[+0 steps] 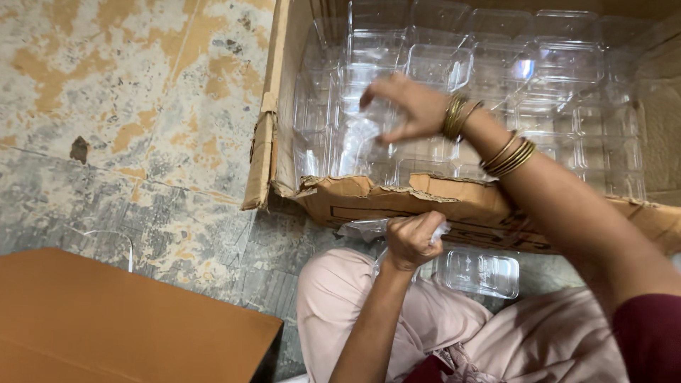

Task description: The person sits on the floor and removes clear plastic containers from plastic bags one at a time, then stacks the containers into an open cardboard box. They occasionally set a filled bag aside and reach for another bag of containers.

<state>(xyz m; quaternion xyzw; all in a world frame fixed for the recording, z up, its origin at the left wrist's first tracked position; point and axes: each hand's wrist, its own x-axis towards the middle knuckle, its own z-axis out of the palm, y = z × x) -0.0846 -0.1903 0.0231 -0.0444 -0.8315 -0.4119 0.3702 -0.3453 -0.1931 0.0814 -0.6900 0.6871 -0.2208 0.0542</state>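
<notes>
Here the right hand (408,106) pinches a clear plastic sheet (358,142) in the cardboard box (454,202) — the left hand (415,240) fists crumpled film (365,228).

- One cardboard box (454,202)
- Many clear trays (496,64) inside it, too many to count
- One loose tray (481,273)
- Two hands: left (413,240), right (404,106)
- One brown board (106,319)

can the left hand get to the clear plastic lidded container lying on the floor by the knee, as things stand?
Probably yes, once freed. The left hand is closed on a crumpled clear plastic wrap, while the clear plastic lidded container lies just beside it on the floor, below the torn cardboard box, with nothing between them.
</notes>
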